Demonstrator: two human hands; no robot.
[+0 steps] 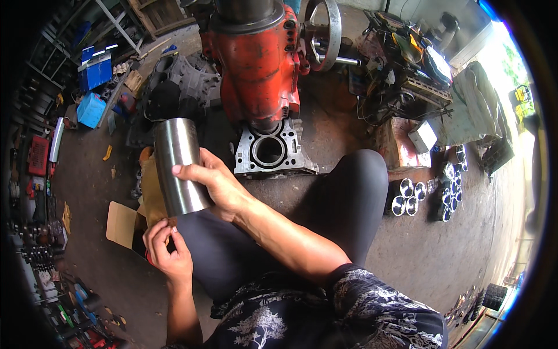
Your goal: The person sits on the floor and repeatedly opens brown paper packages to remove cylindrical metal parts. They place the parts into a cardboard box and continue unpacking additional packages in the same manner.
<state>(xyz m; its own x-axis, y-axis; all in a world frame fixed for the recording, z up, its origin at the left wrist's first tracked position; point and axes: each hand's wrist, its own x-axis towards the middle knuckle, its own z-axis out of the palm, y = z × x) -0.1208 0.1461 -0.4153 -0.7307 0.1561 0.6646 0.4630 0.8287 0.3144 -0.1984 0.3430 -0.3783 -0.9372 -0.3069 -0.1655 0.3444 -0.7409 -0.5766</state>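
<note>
The metal tube [179, 166] is coloured bright silver, and the machine [258, 78] is painted red, darkened in patches. The black shirt [258, 320] is patterned with white trees, and the trousers [356, 186] are coloured dark grey. The carton [121, 221] is coloured plain tan.

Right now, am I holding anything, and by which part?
Your right grip holds a silver metal cylinder by its right side, around mid-length. Your left grip is near the cylinder's lower end; whether it holds anything is unclear.
</note>
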